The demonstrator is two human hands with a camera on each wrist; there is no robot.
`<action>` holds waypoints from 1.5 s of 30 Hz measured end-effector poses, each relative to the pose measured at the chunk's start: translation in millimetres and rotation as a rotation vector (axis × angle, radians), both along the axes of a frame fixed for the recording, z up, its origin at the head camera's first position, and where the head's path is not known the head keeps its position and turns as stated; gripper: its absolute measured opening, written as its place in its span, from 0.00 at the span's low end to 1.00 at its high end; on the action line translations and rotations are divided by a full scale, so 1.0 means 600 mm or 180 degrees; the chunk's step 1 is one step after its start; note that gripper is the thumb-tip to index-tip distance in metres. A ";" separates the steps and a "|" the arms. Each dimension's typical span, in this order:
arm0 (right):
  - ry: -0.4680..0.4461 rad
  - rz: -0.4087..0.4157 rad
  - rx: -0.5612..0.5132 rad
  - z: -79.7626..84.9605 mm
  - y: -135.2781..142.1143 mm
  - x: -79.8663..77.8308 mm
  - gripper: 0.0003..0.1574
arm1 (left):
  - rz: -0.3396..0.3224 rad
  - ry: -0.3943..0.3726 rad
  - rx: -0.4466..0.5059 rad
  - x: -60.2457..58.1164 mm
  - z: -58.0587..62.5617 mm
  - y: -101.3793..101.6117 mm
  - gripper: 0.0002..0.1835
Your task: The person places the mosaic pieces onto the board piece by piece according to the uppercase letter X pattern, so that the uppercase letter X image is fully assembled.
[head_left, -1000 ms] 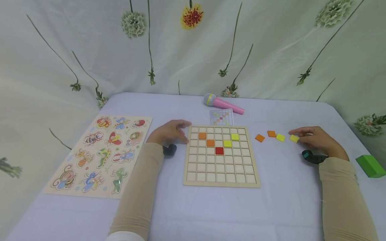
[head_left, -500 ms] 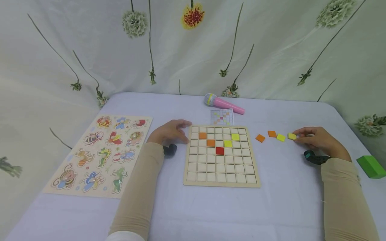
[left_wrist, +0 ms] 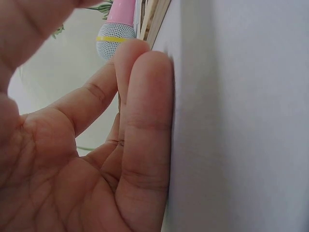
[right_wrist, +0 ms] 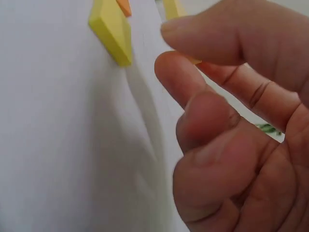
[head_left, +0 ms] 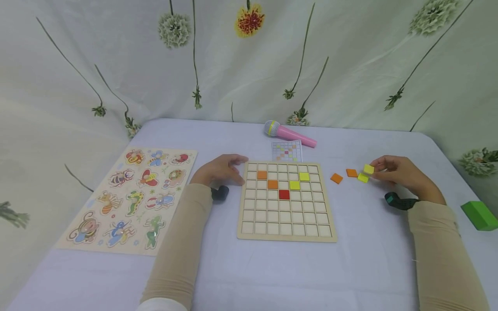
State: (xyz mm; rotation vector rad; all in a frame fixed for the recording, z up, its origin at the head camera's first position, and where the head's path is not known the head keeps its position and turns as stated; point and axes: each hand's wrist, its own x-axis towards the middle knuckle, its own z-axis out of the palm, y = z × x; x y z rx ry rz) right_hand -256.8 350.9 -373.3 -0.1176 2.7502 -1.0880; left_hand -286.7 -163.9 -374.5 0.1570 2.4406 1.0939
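1. A surface [head_left: 288, 276], white and smooth, with rounded far corners, carries everything.
2. On its left side lies a large insect picture board [head_left: 97, 247], flat and slightly angled.
3. Near the middle, a square wooden grid board [head_left: 287, 239] lies flat.
4. At that board's far edge lies a small printed card [head_left: 287, 151].
5. Just beyond the card, a pink microphone [head_left: 297, 136] lies on its side, its head to the left.
6. Right of the grid board lie two orange tiles [head_left: 336, 178] and a partly hidden yellow tile [head_left: 363, 178].
7. Near the right edge sits a green block [head_left: 480, 215].
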 end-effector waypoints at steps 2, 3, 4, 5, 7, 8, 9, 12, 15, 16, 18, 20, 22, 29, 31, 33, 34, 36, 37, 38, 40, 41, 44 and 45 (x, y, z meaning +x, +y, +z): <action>0.0042 0.0040 0.0005 0.004 -0.008 -0.001 0.27 | 0.0008 0.0000 -0.0005 0.000 0.000 0.000 0.46; 0.0065 0.0060 0.0003 0.005 -0.013 -0.002 0.27 | 0.0006 0.0002 -0.0007 0.000 0.000 0.001 0.46; 0.0088 0.0076 0.0003 0.006 -0.018 -0.002 0.26 | 0.0006 0.0001 -0.0007 -0.001 0.001 0.001 0.46; 0.0114 0.0089 0.0004 0.007 -0.023 -0.003 0.26 | 0.0001 0.0006 -0.0009 -0.001 0.000 0.000 0.46; 0.0169 0.0125 -0.0010 0.010 -0.032 -0.003 0.25 | -0.0001 0.0006 -0.0008 -0.001 0.001 0.000 0.45; 0.0202 0.0146 -0.0015 0.012 -0.038 -0.003 0.25 | -0.0002 0.0005 -0.0005 0.000 0.001 0.000 0.45; 0.0230 0.0173 -0.0019 0.013 -0.042 -0.003 0.24 | -0.0003 0.0002 0.0000 0.000 0.001 0.000 0.45; 0.0290 0.0259 -0.0043 0.019 -0.057 -0.001 0.24 | 0.0005 -0.0008 0.0007 0.000 0.002 -0.001 0.46; 0.0305 0.0329 -0.0054 0.023 -0.073 -0.001 0.23 | 0.0001 -0.0007 0.0008 0.000 0.002 -0.001 0.46; 0.0307 0.0351 -0.0051 0.024 -0.077 -0.002 0.23 | -0.0004 -0.0005 0.0009 0.000 0.002 -0.002 0.46; 0.0294 0.0378 -0.0052 0.025 -0.086 -0.004 0.22 | -0.0004 -0.0008 0.0011 0.000 0.002 -0.002 0.46; 0.0279 0.0415 -0.0078 0.026 -0.095 -0.004 0.22 | -0.0003 -0.0013 0.0009 0.000 0.001 -0.002 0.46; 0.0264 0.0461 -0.0119 0.027 -0.102 -0.004 0.22 | 0.0015 -0.0031 0.0008 0.000 0.001 -0.001 0.46; 0.0291 0.0635 -0.0117 0.035 -0.128 -0.002 0.21 | 0.0039 -0.0035 0.0019 0.001 0.001 0.000 0.46; 0.0331 0.0686 -0.0076 0.037 -0.137 -0.001 0.21 | 0.0027 -0.0025 0.0038 0.001 0.002 0.000 0.46; 0.0365 0.0717 -0.0031 0.039 -0.146 0.001 0.22 | 0.0013 -0.0015 0.0045 0.001 0.002 0.000 0.46; 0.0381 0.0728 -0.0028 0.040 -0.151 0.001 0.22 | 0.0014 -0.0015 0.0050 0.001 0.002 0.000 0.46; 0.0398 0.0733 -0.0016 0.042 -0.161 0.003 0.22 | 0.0015 -0.0017 0.0041 0.001 0.002 0.000 0.46; 0.0405 0.0735 -0.0020 0.043 -0.166 0.005 0.23 | 0.0014 -0.0018 0.0036 0.000 0.002 0.000 0.46; 0.0408 0.0734 -0.0027 0.044 -0.170 0.006 0.23 | 0.0013 -0.0018 0.0032 0.000 0.002 0.000 0.45; 0.0415 0.0758 -0.0081 0.046 -0.180 0.009 0.22 | 0.0010 -0.0017 0.0027 0.000 0.002 0.000 0.45; 0.0416 0.0773 -0.0108 0.046 -0.184 0.010 0.22 | 0.0007 -0.0016 0.0030 0.000 0.002 0.000 0.45; 0.0423 0.0840 -0.0196 0.047 -0.197 0.013 0.22 | 0.0001 -0.0010 0.0042 0.001 0.002 0.000 0.45; 0.0421 0.0865 -0.0231 0.048 -0.202 0.014 0.21 | 0.0002 -0.0011 0.0043 0.001 0.002 0.000 0.45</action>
